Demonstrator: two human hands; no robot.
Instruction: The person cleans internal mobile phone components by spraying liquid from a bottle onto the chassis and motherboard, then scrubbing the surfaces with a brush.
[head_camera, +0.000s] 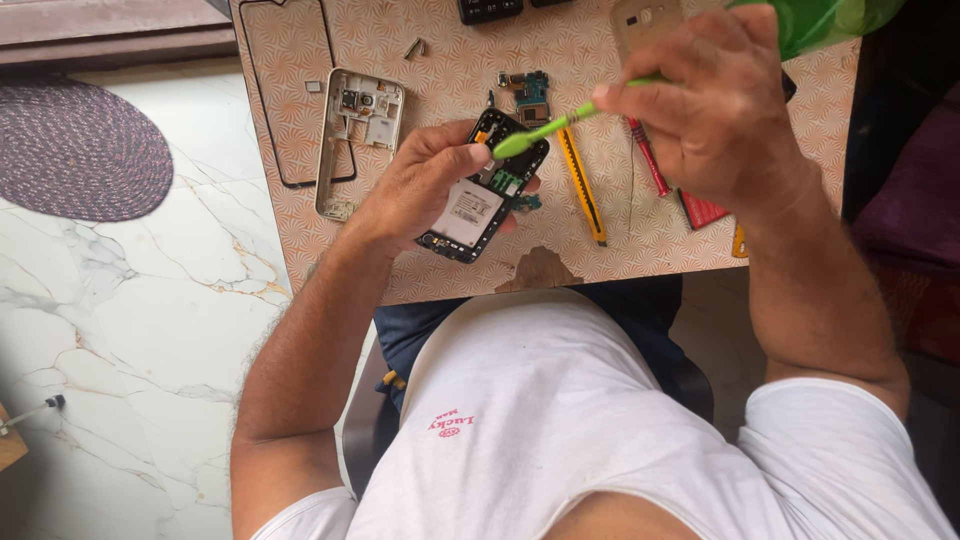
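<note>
**Kid:** What is the left hand (415, 185) holding?

**Helper:** A phone (482, 190) with its back taken off. The fingers wrap under it and the thumb presses on its top edge. It sits just above the table (440, 270), tilted a bit.

**Kid:** And the right hand (715, 105)?

**Helper:** It pinches a green brush (545, 130) near the back end of its handle. The brush head touches the top of the phone, right by the thumb.

**Kid:** Is the phone hard to hold?

**Helper:** I think it is light and stiff, but easy to hurt (all its small parts are bare). Best to grip it by the sides, not on the inside bits.

**Kid:** What else is there?

**Helper:** A pale frame (355, 140) lies to the left, a small green board (530, 95) sits just above the phone, and a yellow knife (582, 185) and a red tool (648, 155) lie to the right.
</note>
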